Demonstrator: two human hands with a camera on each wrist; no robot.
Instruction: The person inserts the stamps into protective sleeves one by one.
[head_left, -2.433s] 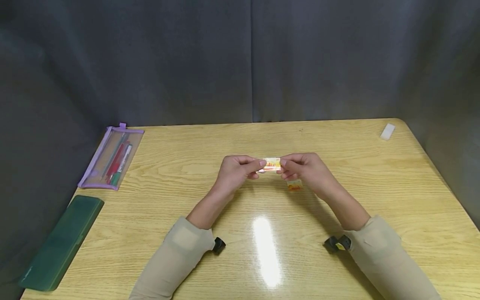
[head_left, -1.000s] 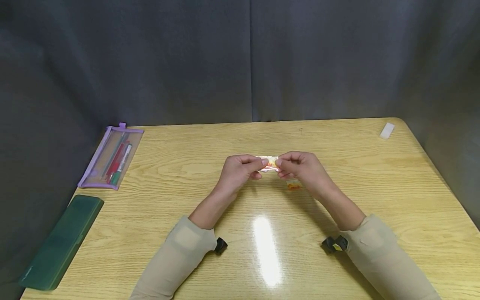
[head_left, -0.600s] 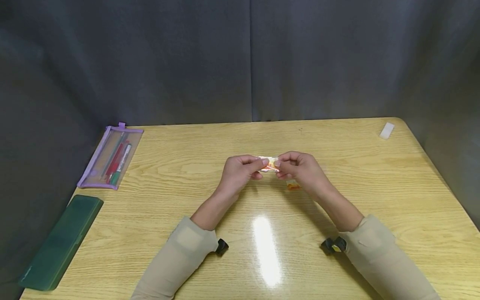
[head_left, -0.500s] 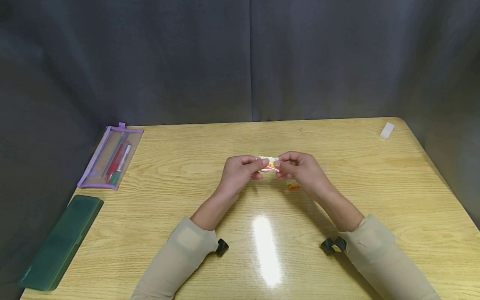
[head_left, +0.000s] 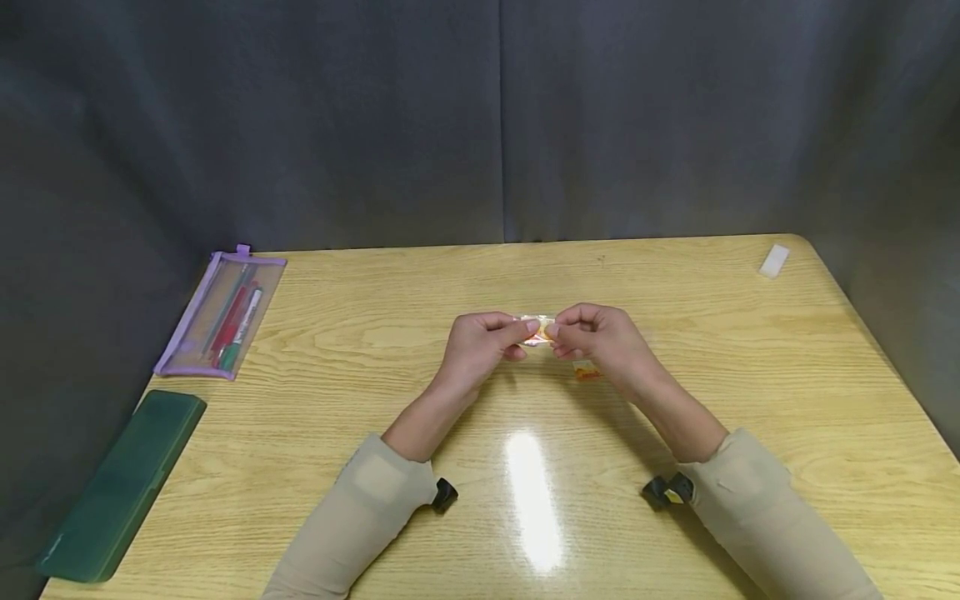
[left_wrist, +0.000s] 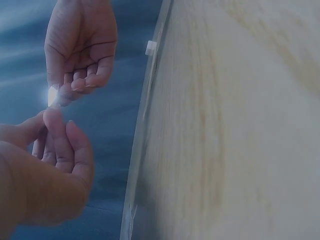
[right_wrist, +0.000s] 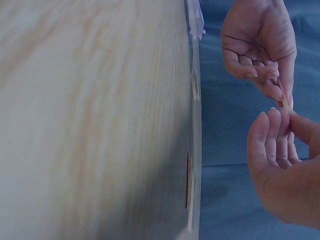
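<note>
Above the table, a small shiny printed wrapper (head_left: pixel 542 337) in white, orange and red is stretched between both hands. My left hand (head_left: pixel 474 350) pinches its left end between thumb and fingers. At the other end my right hand (head_left: pixel 613 343) pinches it the same way, the thumb tips close together. Bright glare covers the wrapper (left_wrist: pixel 52 96) in the left wrist view; the right wrist view shows it nearly edge-on. Below my right hand, a small orange-and-yellow printed piece (head_left: pixel 587 372) lies on the table, partly hidden by that hand.
A purple-trimmed mesh pouch (head_left: pixel 197 367) with pens inside lies at the back left. In front of it is a dark green pencil case (head_left: pixel 123 487). A small white block (head_left: pixel 774 261) rests near the back right corner of the wooden table (head_left: pixel 360 333). Dark curtains (head_left: pixel 375 125) hang behind.
Since the earliest frame, my hands have drawn slightly closer together and the thumbs cover more of the wrapper. The wrapper has tilted a little. Things on the table have stayed put.
</note>
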